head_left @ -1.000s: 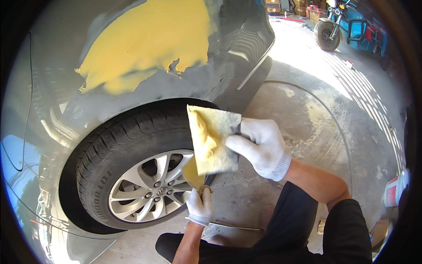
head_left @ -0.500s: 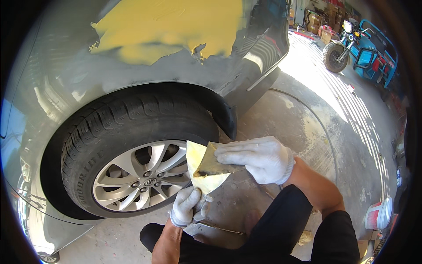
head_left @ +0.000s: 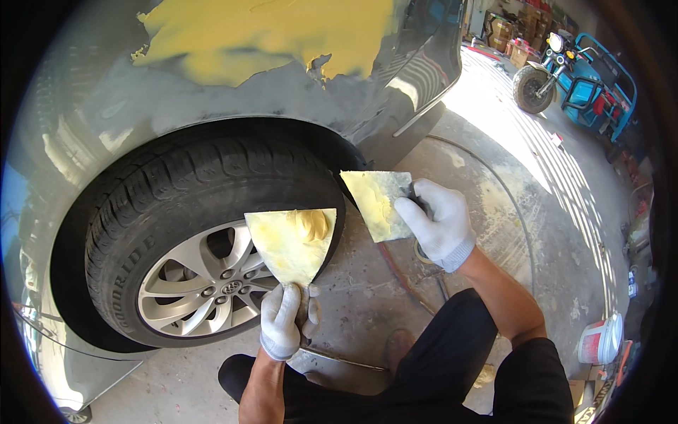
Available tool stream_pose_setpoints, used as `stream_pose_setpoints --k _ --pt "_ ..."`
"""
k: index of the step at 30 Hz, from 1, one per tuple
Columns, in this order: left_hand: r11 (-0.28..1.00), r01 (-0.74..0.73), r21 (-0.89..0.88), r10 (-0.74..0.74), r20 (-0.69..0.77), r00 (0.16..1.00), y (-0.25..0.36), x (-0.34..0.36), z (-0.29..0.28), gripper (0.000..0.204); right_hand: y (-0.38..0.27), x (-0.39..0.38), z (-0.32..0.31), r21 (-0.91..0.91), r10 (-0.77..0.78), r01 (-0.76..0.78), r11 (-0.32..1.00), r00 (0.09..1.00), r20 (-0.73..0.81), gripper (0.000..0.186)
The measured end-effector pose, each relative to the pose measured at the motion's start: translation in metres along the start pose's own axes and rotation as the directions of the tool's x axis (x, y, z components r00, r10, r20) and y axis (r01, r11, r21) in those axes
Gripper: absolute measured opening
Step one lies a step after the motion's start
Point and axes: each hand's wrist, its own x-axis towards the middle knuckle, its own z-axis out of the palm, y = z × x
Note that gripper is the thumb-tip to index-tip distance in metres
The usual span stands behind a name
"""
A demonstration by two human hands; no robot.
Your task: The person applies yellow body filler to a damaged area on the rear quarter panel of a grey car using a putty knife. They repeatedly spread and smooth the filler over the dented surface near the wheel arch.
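Car body repair yard: grey car panel with yellow filler patch (head_left: 282,35), stained concrete floor (head_left: 537,198), blue three-wheeler (head_left: 586,78) far right.

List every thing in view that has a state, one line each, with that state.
Left hand: gloved, gripping the left spreader.
Right hand: gloved, gripping the right spreader.
Left spreader: blade up, a lump of yellow filler near its top edge.
Right spreader: thinly smeared, apart from the other.
Car panel: sanded grey, yellow filler patch on it.
Wheel: mounted, on the ground.
Bucket: upright.
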Motion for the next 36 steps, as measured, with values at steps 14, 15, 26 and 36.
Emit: stream_pose_setpoints --k 14,15,26,36 --pt "0.999 0.004 0.046 0.001 -0.124 0.992 -0.009 0.0 0.019 0.041 -0.028 -0.014 0.03 0.384 0.198 -0.299 0.873 0.939 0.281 0.021" --pt "0.999 0.003 0.046 0.002 -0.119 0.993 -0.009 0.0 0.019 0.041 -0.028 -0.014 0.031 0.364 0.195 -0.287 0.886 0.943 0.27 0.021" --pt "0.829 -0.265 0.492 0.327 -0.043 0.944 -0.043 -0.001 -0.012 0.021 -0.039 -0.01 0.029 0.095 0.012 -0.016 0.995 0.999 0.04 0.022" --pt "0.939 -0.277 0.203 0.305 -0.12 0.945 -0.015 0.001 -0.005 0.041 -0.043 0.057 -0.018 -0.242 -0.401 0.345 0.907 0.884 -0.24 0.019"
